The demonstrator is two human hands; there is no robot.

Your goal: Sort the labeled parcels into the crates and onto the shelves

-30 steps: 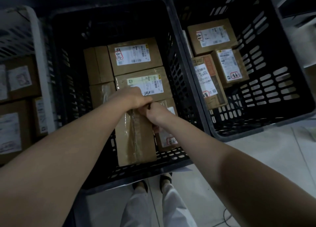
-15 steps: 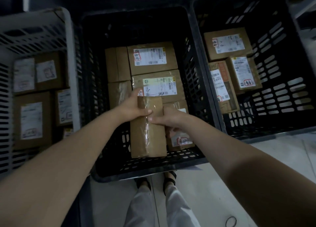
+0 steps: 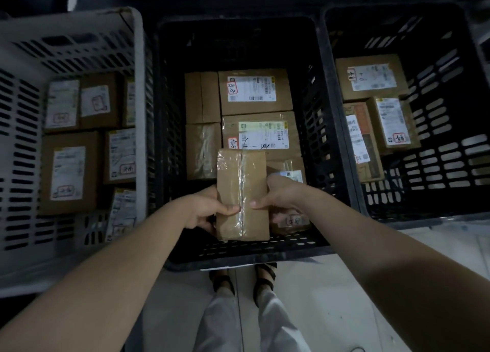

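You had the taped box [image 3: 241, 192] clamped between left hand [image 3: 206, 211] and right hand [image 3: 281, 199]. Black crate [image 3: 291, 256] sat under your grip.

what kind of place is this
Likely a parcel sorting room or depot: the middle black crate and a white crate hold cardboard parcels with shipping labels.

Bare left forearm [image 3: 111, 269] and bare right forearm [image 3: 371, 245] in shot, uncovered all the way down to the left hand [image 3: 209, 211] and right hand [image 3: 281, 198]. Below them, loose pale grey-white cloth trousers [image 3: 249, 325], and at floor level, dark strappy open sandals [image 3: 222, 281], bands crossing each foot.
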